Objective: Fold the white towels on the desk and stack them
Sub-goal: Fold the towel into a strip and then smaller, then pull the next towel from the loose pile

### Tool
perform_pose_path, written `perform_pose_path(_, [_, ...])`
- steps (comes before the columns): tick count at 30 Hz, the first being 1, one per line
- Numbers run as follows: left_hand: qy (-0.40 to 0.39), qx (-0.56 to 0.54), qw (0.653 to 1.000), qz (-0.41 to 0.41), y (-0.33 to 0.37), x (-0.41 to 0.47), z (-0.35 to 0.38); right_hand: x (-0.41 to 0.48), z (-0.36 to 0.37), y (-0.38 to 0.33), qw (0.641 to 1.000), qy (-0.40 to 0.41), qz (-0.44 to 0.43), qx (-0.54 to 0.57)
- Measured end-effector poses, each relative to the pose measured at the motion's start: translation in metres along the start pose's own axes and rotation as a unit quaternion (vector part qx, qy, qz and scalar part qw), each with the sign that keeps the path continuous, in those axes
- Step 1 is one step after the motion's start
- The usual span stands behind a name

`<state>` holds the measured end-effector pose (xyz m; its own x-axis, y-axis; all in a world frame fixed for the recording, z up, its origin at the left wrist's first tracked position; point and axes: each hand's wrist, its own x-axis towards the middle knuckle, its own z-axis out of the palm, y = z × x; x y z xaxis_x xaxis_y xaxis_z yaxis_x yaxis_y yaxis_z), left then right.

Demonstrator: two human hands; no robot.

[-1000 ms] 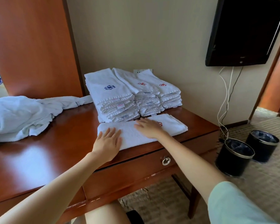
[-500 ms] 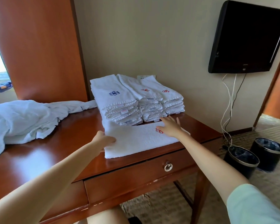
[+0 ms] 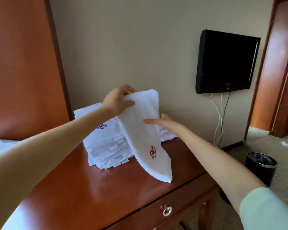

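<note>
Two hands holding one folded towel (image 3: 140, 135) up over the worktop (image 3: 90, 193): left hand (image 3: 117, 102) pinching its top end, right hand (image 3: 163, 123) gripping its edge midway, thumb in front. Hanging slantwise just before the stack of folded towels (image 3: 106, 146) at the back edge.

- The left hand (image 3: 116, 103) pinches the top end of a folded white towel (image 3: 145, 135), lifted above the desk (image 3: 93, 188).
- The right hand (image 3: 163, 122) holds the towel's right edge, thumb in front and fingers behind.
- A red flower emblem (image 3: 153, 151) shows near the towel's hanging lower end.
- Behind it lies a stack of folded towels (image 3: 106, 145).
- A black bin (image 3: 259, 166) stands on the floor to the right.
</note>
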<state>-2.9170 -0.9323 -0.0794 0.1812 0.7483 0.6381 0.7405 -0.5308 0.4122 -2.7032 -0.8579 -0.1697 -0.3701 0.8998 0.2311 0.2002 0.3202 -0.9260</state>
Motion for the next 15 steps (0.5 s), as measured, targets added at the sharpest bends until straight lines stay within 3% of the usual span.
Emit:
perform_pose_path(4, [0.05, -0.044, 0.997, -0.035, -0.005, 0.05, 0.005, 0.023, -0.025, -0.021, 0.995, 0.053, -0.03, 0.083])
perform_pose_path(9, [0.074, -0.198, 0.965, -0.155, -0.027, 0.099, 0.023, 0.055, -0.063, -0.052, 0.998, 0.046, -0.028, 0.045])
perform_pose_path(15, [-0.053, -0.358, 0.891, -0.273, -0.082, 0.15, 0.066, 0.115, -0.101, -0.055, 0.999, 0.048, 0.006, 0.026])
